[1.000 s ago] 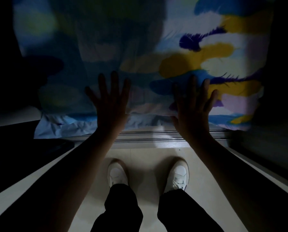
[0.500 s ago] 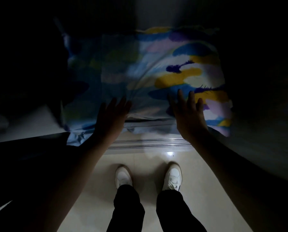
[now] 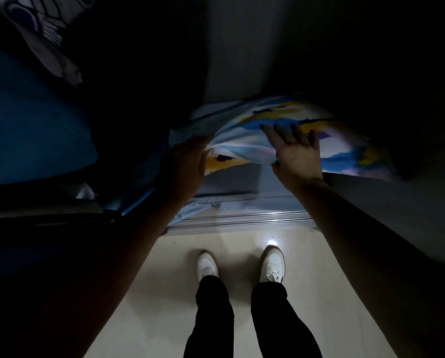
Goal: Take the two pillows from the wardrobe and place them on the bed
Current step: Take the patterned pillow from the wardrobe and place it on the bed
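Observation:
A pillow (image 3: pixel 345 140) with a blue, yellow and lilac feather print lies low in the dark wardrobe, just beyond the sliding-door track. My left hand (image 3: pixel 183 164) curls round the pillow's left front edge. My right hand (image 3: pixel 296 151) rests on top of it with fingers spread and the thumb tucked under the front edge. The pillow's front edge is bunched up between my hands. Its far right end fades into shadow. I cannot make out a second pillow.
Pale blue folded fabric (image 3: pixel 231 182) lies under the pillow. The metal door track (image 3: pixel 236 219) runs across the floor in front of my white shoes (image 3: pixel 207 266). Dark blue bedding (image 3: pixel 35 125) and a patterned cloth (image 3: pixel 48 34) fill the left side.
My flat open hands on the pillow's face have closed on its front edge. The pillow now looks lower and smaller in view, and the view has swung left, showing blue bedding.

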Demonstrator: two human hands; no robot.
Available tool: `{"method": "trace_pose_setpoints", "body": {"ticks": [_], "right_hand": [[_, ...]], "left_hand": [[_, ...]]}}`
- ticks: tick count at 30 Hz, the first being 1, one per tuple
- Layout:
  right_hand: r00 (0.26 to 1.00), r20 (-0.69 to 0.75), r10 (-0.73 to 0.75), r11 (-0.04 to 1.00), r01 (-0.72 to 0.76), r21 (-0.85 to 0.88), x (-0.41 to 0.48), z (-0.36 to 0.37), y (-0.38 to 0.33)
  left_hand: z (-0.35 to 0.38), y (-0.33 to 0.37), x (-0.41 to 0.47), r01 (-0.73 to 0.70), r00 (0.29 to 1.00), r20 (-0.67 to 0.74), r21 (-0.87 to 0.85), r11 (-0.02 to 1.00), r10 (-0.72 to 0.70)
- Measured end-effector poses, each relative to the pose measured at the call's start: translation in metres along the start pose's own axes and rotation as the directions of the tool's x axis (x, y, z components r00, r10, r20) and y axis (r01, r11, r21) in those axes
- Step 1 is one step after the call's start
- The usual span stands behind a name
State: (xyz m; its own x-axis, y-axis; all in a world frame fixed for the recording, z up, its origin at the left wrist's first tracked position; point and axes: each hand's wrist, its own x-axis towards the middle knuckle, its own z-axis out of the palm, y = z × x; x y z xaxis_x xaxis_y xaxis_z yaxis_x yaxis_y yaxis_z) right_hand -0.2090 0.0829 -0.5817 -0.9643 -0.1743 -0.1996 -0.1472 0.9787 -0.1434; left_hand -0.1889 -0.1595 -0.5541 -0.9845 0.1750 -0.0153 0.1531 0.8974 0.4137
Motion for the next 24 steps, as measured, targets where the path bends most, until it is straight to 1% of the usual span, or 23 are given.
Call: {"method": "trace_pose_setpoints", "body": {"ticks": [2, 4, 5, 6, 7, 8, 9, 11, 13, 16, 21, 24], "right_hand": [[0.999, 0.033, -0.009, 1.0, 0.009, 0.006, -0.006, -0.014, -0.005], [0.999, 0.038, -0.018, 0.999, 0.017, 0.037, -0.017, -0.028, -0.01], [0.999, 0.029, -0.021, 0.998, 0.02, 0.053, -0.024, -0.033, -0.01], [1.0, 0.013, -0.022, 0.997, 0.021, 0.07, -0.032, -0.036, -0.01], [1.0, -0.003, -0.022, 0.997, 0.022, 0.08, -0.041, -0.038, -0.009], [1.0, -0.013, -0.02, 0.996, 0.021, 0.083, -0.05, -0.04, -0.007], [1.0, -0.016, -0.013, 0.997, 0.014, 0.08, -0.058, -0.041, -0.005], [1.0, -0.011, 0.019, 0.998, -0.018, 0.065, -0.073, -0.046, 0.0], [0.997, -0.02, 0.071, 0.995, -0.069, 0.079, -0.09, -0.053, 0.004], [0.988, -0.024, 0.15, 0.983, -0.147, 0.109, -0.121, -0.066, 0.008], [0.961, -0.016, 0.275, 0.947, -0.268, 0.177, -0.168, -0.084, -0.004], [0.95, -0.008, 0.313, 0.935, -0.307, 0.175, -0.194, -0.094, -0.016]], "left_hand": [[-0.002, 0.001, -0.014, 0.015, 1.0, 0.028, -0.018, 1.0, -0.014], [-0.001, 0.002, -0.032, -0.027, 0.998, 0.054, 0.042, 0.999, 0.025], [0.0, 0.004, -0.039, -0.051, 0.995, 0.094, 0.067, 0.996, 0.044], [0.003, 0.006, -0.045, -0.047, 0.988, 0.152, 0.083, 0.996, 0.034], [0.005, 0.01, -0.049, -0.016, 0.977, 0.211, 0.108, 0.994, -0.008], [0.007, 0.015, -0.051, 0.024, 0.969, 0.239, 0.142, 0.99, -0.058], [0.009, 0.023, -0.051, 0.065, 0.967, 0.231, 0.167, 0.984, -0.104], [0.005, 0.037, -0.051, 0.094, 0.972, 0.195, 0.196, 0.976, -0.132], [-0.008, 0.054, -0.052, 0.049, 0.973, 0.211, 0.199, 0.979, -0.092], [-0.028, 0.075, -0.053, -0.057, 0.973, 0.229, 0.196, 0.979, 0.011], [-0.057, 0.104, -0.059, -0.159, 0.933, 0.357, 0.296, 0.942, 0.046], [-0.071, 0.11, -0.072, -0.214, 0.927, 0.362, 0.299, 0.93, 0.097]]}}
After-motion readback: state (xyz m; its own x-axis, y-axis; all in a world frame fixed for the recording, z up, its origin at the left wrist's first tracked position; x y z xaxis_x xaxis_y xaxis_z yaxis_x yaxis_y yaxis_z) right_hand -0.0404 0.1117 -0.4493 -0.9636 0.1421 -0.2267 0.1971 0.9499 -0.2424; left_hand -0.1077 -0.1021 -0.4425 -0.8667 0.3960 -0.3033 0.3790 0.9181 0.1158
